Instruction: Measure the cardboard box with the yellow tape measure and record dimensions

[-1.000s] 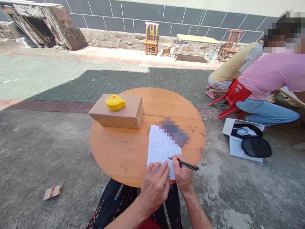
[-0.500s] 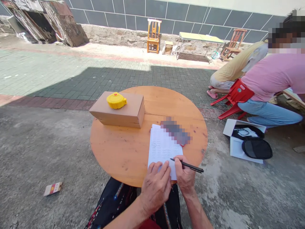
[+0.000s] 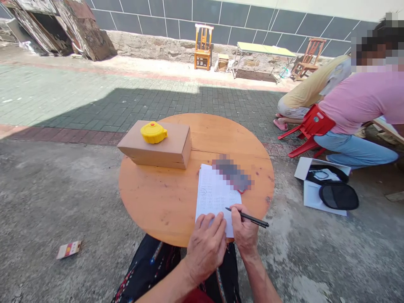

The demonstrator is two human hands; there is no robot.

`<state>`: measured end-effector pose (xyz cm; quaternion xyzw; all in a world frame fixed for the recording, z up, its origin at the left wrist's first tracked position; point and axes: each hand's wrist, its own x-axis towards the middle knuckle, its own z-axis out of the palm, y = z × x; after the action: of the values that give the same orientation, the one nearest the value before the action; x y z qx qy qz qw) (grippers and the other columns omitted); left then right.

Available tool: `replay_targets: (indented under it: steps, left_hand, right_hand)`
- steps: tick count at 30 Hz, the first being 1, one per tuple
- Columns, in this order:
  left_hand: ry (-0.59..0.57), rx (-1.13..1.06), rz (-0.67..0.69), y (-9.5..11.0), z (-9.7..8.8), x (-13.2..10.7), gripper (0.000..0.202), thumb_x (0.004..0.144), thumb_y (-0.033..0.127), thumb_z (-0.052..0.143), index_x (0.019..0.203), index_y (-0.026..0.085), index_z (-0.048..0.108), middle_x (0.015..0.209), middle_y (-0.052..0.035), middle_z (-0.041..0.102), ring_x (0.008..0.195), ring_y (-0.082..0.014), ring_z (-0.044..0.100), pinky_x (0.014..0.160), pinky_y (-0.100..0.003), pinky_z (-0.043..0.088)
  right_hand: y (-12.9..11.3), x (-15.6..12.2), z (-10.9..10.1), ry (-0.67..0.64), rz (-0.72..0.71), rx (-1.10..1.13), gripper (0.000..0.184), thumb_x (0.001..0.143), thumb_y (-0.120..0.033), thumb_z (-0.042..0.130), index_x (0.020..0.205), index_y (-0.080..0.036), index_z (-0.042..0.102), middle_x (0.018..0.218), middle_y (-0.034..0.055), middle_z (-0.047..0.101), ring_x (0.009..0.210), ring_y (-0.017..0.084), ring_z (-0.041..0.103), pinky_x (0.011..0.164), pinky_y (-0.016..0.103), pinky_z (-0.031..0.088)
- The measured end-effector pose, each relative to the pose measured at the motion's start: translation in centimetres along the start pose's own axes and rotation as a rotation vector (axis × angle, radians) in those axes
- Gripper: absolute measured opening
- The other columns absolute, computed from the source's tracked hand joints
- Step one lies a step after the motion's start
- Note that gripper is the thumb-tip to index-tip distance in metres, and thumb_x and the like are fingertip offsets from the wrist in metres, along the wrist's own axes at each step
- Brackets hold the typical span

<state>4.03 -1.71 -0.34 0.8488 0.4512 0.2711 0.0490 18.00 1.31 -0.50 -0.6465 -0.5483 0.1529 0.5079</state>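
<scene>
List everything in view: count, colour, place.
Round table: 1, orange, centre
Paper: count unclear, white, on table
Blurred item: 1, dark/red, overlapping paper
Pen: 1, black, over paper
Cardboard box: 1, brown, table's left
Container: 1, yellow, on cardboard box
Card: 1, white/red, ground left
Open box: 1, white, ground right
Case: 1, black, on open box
Plastic chair: 1, red, right
People: 2, yellow/pink tops, right
Wall: 1, grey/white, background
Wooden chairs: 2, brown, background
Stool: 1, brown, background
Folding table: 1, yellow, background
Structure: 1, brown, top left
Left hand: 1, on paper
Right hand: 1, holding pen
</scene>
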Motion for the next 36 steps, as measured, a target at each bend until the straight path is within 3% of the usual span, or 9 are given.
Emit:
replay_targets:
  steps: [24, 36]
  left_hand:
    - [0.010, -0.008, -0.002, -0.03, -0.18, 0.08, 0.031, 0.091, 0.018, 0.051, 0.120, 0.015, 0.063, 0.129, -0.0056, 0.065, 0.109, -0.0275, 0.054, 0.097, -0.047, 0.041]
    - [0.005, -0.001, -0.009, -0.07, -0.11, 0.11, 0.030, 0.090, 0.019, 0.054, 0.118, 0.017, 0.063, 0.129, -0.0064, 0.065, 0.109, -0.0263, 0.055, 0.097, -0.046, 0.041]
  right_hand:
    - [-0.13, 0.19, 0.13, -0.042, -0.041, -0.042, 0.024, 0.088, -0.028, 0.049, 0.068, -0.021, 0.062, 0.059, -0.0003, 0.065, 0.055, 0.016, 0.059, 0.054, 0.026, 0.049]
    - [-0.13, -0.11, 0.02, 0.031, -0.023, -0.060, 0.023, 0.089, -0.028, 0.048, 0.074, -0.020, 0.063, 0.062, 0.0003, 0.067, 0.056, 0.016, 0.060, 0.055, 0.026, 0.050]
